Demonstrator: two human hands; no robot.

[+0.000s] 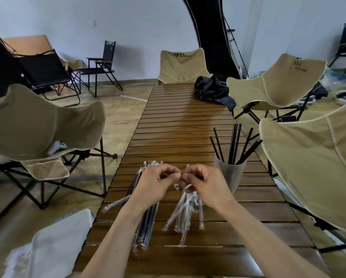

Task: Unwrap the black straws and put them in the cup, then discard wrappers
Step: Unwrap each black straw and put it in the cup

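Observation:
My left hand (pixel 157 184) and my right hand (pixel 203 182) meet fingertip to fingertip above the slatted wooden table (pixel 178 125), both pinching the end of a wrapped straw (pixel 116 203) that slants down to the left under my left wrist. A pile of wrapped black straws (pixel 146 223) lies beneath my left forearm. Several empty clear wrappers (pixel 185 211) lie beneath my right hand. A grey translucent cup (pixel 229 173) stands just right of my right hand and holds several unwrapped black straws (pixel 234 145).
A crumpled black bag (pixel 213 91) sits at the table's far right. Tan folding chairs stand around it: one on the left (pixel 43 125), one at the far end (pixel 183 66), two on the right (pixel 276 81). A white bag (pixel 53 245) lies at lower left.

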